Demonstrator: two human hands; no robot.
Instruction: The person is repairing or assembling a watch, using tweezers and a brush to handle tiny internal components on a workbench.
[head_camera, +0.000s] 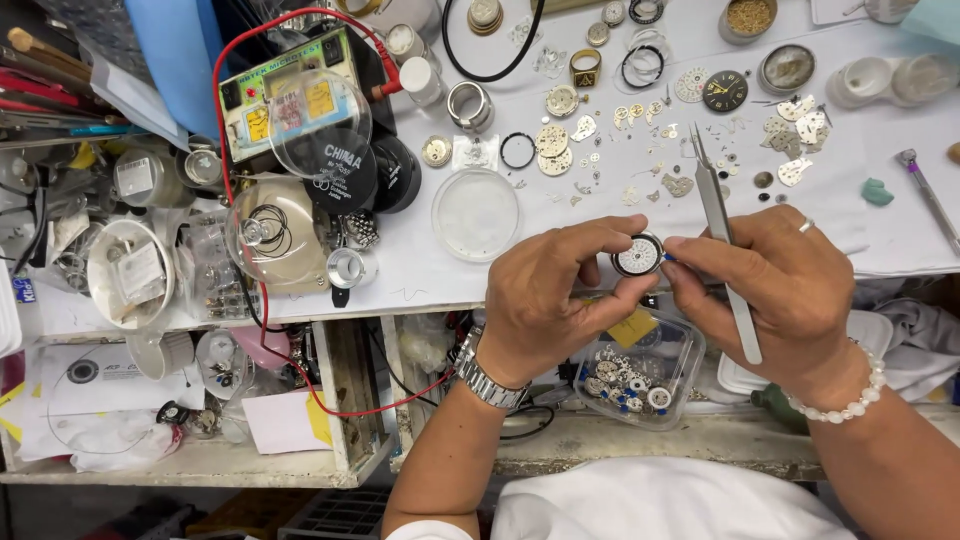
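Centrally, left hand (555, 300) and right hand (780, 290) are pinching the round watch movement (638, 256) over the bench edge (420, 305); tweezers (722, 235) are lying under the right fingers, pointing at 12 o'clock.

Bright, even light falls from above onto the white bench (880, 240), which looks nearly washed out at the far right. Shadows are soft and short. The clear round lids (318, 122) catch faint glare. Focus is sharp centrally; edges bow slightly.

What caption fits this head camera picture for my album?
Left hand holds a small round watch movement while the right hand, gripping tweezers, touches its edge above a parts-strewn white bench.
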